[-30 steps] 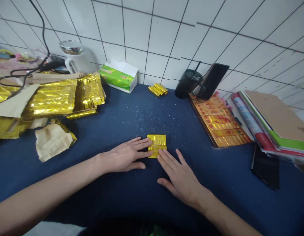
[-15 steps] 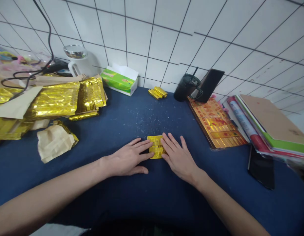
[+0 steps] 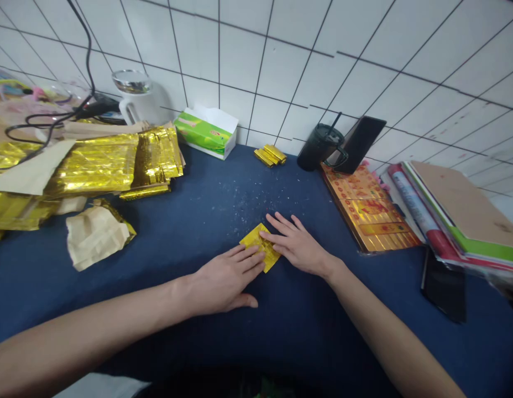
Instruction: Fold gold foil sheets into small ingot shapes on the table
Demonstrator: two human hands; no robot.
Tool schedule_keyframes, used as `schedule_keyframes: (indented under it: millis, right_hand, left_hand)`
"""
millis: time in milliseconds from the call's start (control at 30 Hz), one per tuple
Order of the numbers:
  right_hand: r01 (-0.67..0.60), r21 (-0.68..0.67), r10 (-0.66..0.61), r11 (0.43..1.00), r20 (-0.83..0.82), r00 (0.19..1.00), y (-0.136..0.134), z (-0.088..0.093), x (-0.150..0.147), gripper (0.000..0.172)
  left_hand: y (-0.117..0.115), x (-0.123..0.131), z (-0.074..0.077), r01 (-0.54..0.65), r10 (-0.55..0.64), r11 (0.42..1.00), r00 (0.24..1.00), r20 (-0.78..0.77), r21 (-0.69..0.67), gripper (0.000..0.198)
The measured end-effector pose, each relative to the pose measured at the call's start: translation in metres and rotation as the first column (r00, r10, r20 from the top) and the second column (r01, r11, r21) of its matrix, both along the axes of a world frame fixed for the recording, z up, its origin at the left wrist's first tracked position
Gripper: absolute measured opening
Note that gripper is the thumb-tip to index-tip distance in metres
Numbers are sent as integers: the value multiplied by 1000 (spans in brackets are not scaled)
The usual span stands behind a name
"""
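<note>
A small square of gold foil paper lies flat on the dark blue tabletop, turned at an angle. My left hand rests palm down with its fingertips on the paper's lower left part, fingers stretched out. From the right, my right hand touches the paper with its outstretched fingers, some of them spread past its upper edge. Both hands are open, and their fingers cover parts of the sheet.
Stacked gold foil paper and a crumpled paper piece lie left. At the back are a tissue box, gold foil rolls, a black cup and a leaning phone. Orange-gold packets and folders lie right.
The gold foil paper has turned from square-on to a diamond-like angle. My left hand has shifted slightly right and down; my right hand has moved a little up, its fingers more spread.
</note>
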State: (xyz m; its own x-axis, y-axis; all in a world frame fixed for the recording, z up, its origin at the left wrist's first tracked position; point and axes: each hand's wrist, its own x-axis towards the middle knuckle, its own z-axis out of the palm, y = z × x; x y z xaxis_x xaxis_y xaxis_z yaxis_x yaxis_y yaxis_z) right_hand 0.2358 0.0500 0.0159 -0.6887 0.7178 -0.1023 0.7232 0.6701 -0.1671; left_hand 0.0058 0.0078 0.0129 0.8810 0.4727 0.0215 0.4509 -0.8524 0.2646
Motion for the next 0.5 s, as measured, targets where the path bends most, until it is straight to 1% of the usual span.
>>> schedule_keyframes:
  millis: [100, 200, 400, 500]
  right_hand:
    - [27, -41, -28, 999, -37, 999, 1, -2, 2, 44]
    - [63, -64, -68, 996, -80, 994, 3, -5, 2, 43]
    - [73, -92, -86, 993, -145, 986, 4, -10, 3, 40]
    - [129, -113, -153, 985, -245, 957, 5, -11, 6, 41]
  left_hand:
    - [0, -3, -4, 25, -25, 999, 1000, -5, -29, 69]
    - [1, -5, -4, 35, -34, 999, 999, 16, -30, 69]
    - [10, -4, 8, 62, -55, 993, 996, 70, -101, 61]
    - [12, -4, 10, 65, -53, 991, 993, 104, -115, 59]
